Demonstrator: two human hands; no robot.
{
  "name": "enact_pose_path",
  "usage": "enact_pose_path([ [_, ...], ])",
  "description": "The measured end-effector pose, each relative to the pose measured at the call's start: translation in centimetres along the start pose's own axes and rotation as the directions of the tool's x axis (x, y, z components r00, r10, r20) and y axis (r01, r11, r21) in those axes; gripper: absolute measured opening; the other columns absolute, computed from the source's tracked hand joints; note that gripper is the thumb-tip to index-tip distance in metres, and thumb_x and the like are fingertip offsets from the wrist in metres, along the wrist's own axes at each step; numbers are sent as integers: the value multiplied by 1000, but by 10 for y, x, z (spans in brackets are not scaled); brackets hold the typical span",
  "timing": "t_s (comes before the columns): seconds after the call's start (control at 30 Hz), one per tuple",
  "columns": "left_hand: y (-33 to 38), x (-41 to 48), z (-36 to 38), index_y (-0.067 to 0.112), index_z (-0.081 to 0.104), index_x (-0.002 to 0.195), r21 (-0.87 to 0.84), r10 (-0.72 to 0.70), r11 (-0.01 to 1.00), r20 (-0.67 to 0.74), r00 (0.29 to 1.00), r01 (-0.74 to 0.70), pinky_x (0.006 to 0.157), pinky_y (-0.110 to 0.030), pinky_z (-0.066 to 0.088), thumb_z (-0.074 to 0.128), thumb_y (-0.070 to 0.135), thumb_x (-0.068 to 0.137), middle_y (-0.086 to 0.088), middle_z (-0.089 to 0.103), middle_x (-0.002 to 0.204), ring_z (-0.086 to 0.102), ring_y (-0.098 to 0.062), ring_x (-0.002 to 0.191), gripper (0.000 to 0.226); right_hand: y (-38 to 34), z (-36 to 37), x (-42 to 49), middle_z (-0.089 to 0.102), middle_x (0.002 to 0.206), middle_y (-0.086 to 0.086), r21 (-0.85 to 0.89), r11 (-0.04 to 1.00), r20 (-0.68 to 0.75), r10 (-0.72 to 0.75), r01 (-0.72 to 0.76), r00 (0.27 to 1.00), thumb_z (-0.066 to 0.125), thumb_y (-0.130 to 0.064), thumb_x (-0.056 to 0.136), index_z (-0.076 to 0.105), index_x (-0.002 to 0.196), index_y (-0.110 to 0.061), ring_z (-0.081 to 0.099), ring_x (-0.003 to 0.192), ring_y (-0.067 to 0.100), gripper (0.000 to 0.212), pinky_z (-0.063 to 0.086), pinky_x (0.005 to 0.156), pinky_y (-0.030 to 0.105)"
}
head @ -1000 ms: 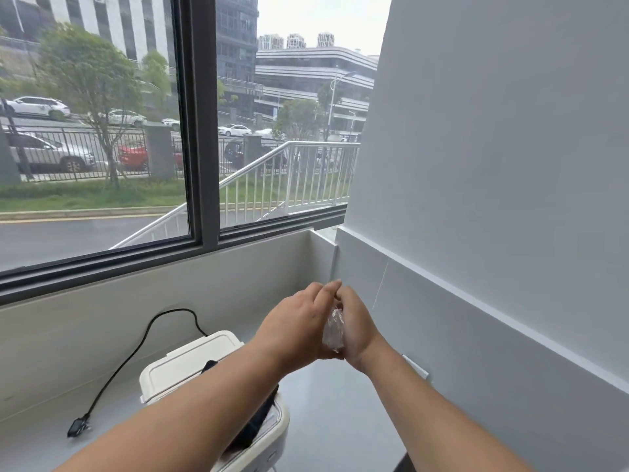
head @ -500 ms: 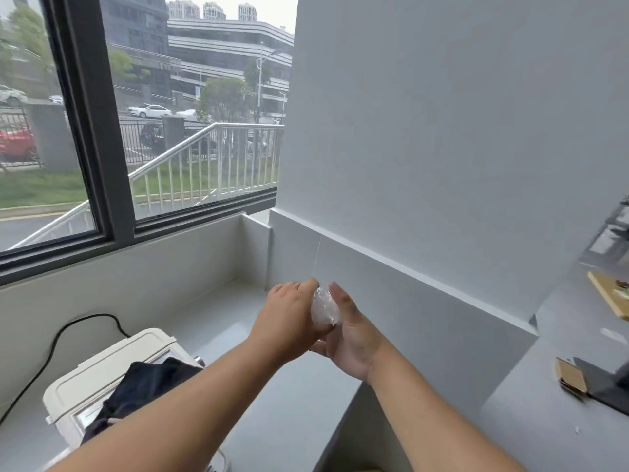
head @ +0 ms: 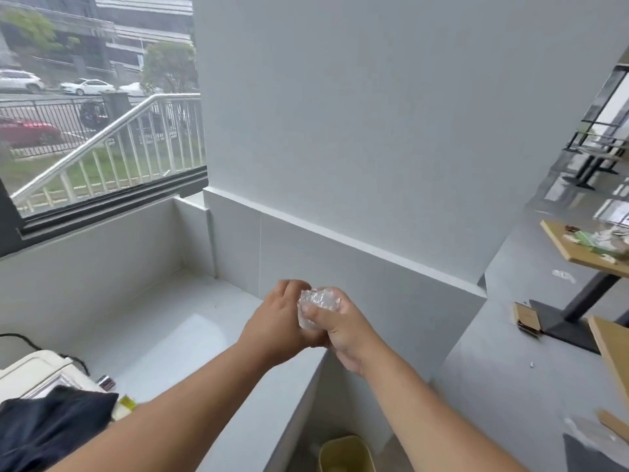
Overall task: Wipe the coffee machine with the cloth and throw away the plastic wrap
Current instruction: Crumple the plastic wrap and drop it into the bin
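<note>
Both hands raised together at frame centre, above the far edge of the pale grey bench [head: 177, 338]. Crumpled ball of clear plastic wrap [head: 318, 305] pressed between the two hands. Right hand [head: 343, 330]: grip curled around the wrap from the 3 o'clock side, thumb laid across its front. Left hand [head: 277, 321]: back of hand toward the camera, fingers bent against the wrap's 9 o'clock side; grip pressed on the wrap, fingertips hidden behind it.

At 7 o'clock from the hands, near the lower left corner: cream-white boxy coffee machine [head: 32, 371] standing on the bench, partly cut by the frame edge. Dark navy cloth [head: 51, 427] bunched over its near side. Black power cord [head: 20, 338] running off behind the machine.

At 6 o'clock, below the bench end, on the floor: pale yellow plastic waste bin [head: 345, 453], open top, contents unclear. At 3 o'clock, well apart: wooden table with black pedestal [head: 578, 253], small items scattered on it.
</note>
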State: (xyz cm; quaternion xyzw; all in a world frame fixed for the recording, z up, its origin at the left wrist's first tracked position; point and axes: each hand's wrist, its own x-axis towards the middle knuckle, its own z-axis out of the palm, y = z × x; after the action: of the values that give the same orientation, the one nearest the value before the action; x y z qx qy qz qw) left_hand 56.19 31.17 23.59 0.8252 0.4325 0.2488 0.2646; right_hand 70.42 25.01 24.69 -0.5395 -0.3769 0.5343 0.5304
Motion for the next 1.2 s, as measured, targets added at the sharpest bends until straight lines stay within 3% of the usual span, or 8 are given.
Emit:
enact_pose_path([
  [0.07, 1, 13, 16, 39, 45, 135, 33, -22, 999, 60, 998, 20, 83, -27, 46, 72, 73, 60, 23, 45, 133, 49, -3, 116, 87, 5, -22, 10, 73, 96, 7, -80, 997, -43, -9, 6, 999, 82, -27, 78, 64, 111, -25, 68, 78, 23, 37, 55, 64, 37],
  [0.2, -1, 36, 52, 40, 45, 137, 92, -24, 996, 110, 994, 14, 84, -25, 40, 66, 80, 64, 23, 49, 139, 47, -3, 124, 86, 20, -60, 32, 72, 86, 0, -240, 971, -110, -18, -9, 994, 77, -28, 74, 65, 91, -36, 68, 74, 19, 22, 58, 66, 41],
  [0.37, -16, 49, 106, 41, 42, 144, 168, -33, 986, 165, 986, 5, 97, -29, 45, 61, 82, 72, 18, 49, 145, 46, -10, 133, 84, 55, -102, 59, 70, 84, -3, -465, 881, -189, 5, -94, 982, 69, -28, 74, 60, 93, -36, 69, 76, 26, 23, 59, 68, 42],
  [0.53, -47, 53, 157, 32, 38, 152, 307, -91, 952, 243, 966, 12, 111, -37, 42, 63, 71, 81, 10, 41, 157, 41, -19, 141, 84, 106, -136, 75, 64, 90, -9, -669, 716, -244, 44, -201, 969, 70, -40, 75, 51, 99, -37, 62, 75, 11, 31, 43, 54, 26],
  [0.7, -87, 52, 198, 32, 32, 156, 405, -199, 912, 285, 937, 70, 125, -43, 26, 60, 69, 83, 3, 24, 171, 25, -23, 154, 87, 161, -166, 83, 54, 101, -11, -740, 624, -261, 77, -250, 962, 67, -53, 67, 45, 102, -41, 57, 79, 6, 43, 40, 55, 25],
  [0.9, -127, 54, 235, 33, 25, 160, 456, -260, 886, 338, 904, 85, 129, -50, 13, 56, 69, 84, 2, 9, 175, 8, -24, 160, 90, 223, -189, 94, 48, 106, -11, -761, 567, -280, 153, -317, 948, 66, -62, 65, 41, 106, -44, 53, 80, 6, 51, 40, 58, 25],
  [1.1, -159, 58, 264, 33, 25, 159, 483, -250, 874, 360, 899, 50, 130, -52, 7, 52, 68, 84, 2, 6, 175, 3, -23, 161, 87, 275, -204, 102, 47, 110, -6, -762, 516, -319, 225, -391, 920, 60, -68, 63, 42, 107, -39, 56, 90, 21, 56, 48, 73, 36],
  [1.2, -176, 58, 275, 31, 33, 155, 506, -220, 863, 358, 907, 10, 129, -56, 12, 57, 67, 84, -1, 15, 174, 11, -28, 160, 83, 297, -210, 104, 47, 110, -2, -747, 499, -338, 284, -439, 897, 53, -65, 68, 44, 110, -35, 56, 92, 26, 53, 53, 81, 42],
])
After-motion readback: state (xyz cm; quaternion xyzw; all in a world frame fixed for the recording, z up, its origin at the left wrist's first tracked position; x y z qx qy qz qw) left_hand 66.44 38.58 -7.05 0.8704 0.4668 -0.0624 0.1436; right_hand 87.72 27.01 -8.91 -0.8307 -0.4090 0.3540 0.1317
